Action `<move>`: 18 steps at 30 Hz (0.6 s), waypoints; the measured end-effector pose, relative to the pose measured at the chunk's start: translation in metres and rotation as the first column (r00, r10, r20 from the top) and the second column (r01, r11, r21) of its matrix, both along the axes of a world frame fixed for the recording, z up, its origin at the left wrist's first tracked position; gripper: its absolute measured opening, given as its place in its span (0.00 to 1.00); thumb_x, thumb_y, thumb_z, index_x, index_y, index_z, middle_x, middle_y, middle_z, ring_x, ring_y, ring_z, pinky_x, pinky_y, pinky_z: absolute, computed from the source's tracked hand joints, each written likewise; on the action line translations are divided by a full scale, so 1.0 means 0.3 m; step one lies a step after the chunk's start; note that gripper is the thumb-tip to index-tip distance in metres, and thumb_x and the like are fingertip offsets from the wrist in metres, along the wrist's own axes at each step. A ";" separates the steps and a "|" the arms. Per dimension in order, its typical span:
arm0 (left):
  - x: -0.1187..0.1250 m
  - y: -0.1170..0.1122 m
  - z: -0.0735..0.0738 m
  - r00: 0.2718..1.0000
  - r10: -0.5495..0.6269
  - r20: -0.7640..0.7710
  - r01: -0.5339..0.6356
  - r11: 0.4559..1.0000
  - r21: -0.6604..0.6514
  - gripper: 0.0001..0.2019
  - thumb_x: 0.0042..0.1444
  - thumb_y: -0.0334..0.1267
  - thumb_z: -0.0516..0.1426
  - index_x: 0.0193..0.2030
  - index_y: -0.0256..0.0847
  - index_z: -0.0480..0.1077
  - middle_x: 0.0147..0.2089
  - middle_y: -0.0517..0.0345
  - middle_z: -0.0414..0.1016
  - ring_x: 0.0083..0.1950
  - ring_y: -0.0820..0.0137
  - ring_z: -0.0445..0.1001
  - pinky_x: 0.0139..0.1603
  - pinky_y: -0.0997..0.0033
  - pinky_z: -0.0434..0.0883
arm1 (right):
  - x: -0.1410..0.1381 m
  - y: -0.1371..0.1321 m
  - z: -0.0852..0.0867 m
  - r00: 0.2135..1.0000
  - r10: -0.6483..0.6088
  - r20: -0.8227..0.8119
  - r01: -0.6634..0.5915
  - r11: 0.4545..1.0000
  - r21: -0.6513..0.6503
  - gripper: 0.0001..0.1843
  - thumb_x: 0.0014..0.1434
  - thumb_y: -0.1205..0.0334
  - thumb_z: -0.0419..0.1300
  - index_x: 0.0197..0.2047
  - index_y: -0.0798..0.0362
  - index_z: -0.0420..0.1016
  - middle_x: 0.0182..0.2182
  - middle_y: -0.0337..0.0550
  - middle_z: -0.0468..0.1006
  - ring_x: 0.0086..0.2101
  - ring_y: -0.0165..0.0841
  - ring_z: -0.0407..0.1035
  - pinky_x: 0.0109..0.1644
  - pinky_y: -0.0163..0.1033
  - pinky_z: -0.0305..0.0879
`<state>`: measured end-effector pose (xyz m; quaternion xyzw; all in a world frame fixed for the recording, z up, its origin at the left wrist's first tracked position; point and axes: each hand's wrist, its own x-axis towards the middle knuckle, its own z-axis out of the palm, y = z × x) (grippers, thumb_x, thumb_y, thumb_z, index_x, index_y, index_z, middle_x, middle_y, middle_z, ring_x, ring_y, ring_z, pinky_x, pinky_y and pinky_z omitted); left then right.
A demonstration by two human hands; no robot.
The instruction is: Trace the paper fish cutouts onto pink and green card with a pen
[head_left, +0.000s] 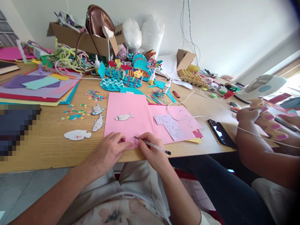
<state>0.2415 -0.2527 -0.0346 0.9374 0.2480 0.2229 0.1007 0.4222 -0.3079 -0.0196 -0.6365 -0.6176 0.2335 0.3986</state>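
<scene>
My right hand (152, 149) is closed around a clear pen with a black end cap (157, 147). The pen's tip touches the near edge of a pink sheet of paper (117, 104), where a fish outline (133, 139) shows in thin lines. Resting on that sheet, my left hand (111, 148) lies just left of the outline, its fingers pressing the paper down. A cut-out paper fish (124, 117) lies higher up on the sheet. Farther left are two more drawn fish cut-outs (98, 122) and a white fish shape with red print (77, 135).
Pink paper with fish sketches (185, 120) and a phone (221, 133) lie to the right, crossed by a white cable. A co-worker's hand (248, 114) holds a spotted paper piece. Confetti (77, 112), coloured sheets (35, 92), glue bottles (167, 86) and blue fish decorations (112, 84) stand around.
</scene>
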 end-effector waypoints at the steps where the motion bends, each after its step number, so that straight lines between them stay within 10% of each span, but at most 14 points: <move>1: 0.000 0.000 0.000 1.000 0.000 -0.006 0.000 1.000 0.000 0.19 0.57 0.23 0.49 0.51 0.44 0.70 0.39 0.53 0.65 0.42 0.65 0.64 0.41 0.65 0.67 | 0.000 0.000 -0.001 1.000 0.002 0.001 -0.002 1.000 0.004 0.05 0.56 0.65 0.53 0.31 0.53 0.70 0.20 0.34 0.69 0.22 0.28 0.62 0.27 0.32 0.55; 18: -0.002 -0.001 0.007 1.000 0.012 -0.018 -0.012 1.000 -0.015 0.18 0.54 0.22 0.51 0.46 0.41 0.72 0.41 0.53 0.65 0.43 0.64 0.64 0.43 0.64 0.68 | 0.019 -0.019 0.005 0.997 0.065 -0.033 -0.064 0.997 0.040 0.05 0.51 0.67 0.50 0.25 0.53 0.65 0.18 0.33 0.63 0.21 0.27 0.57 0.26 0.33 0.51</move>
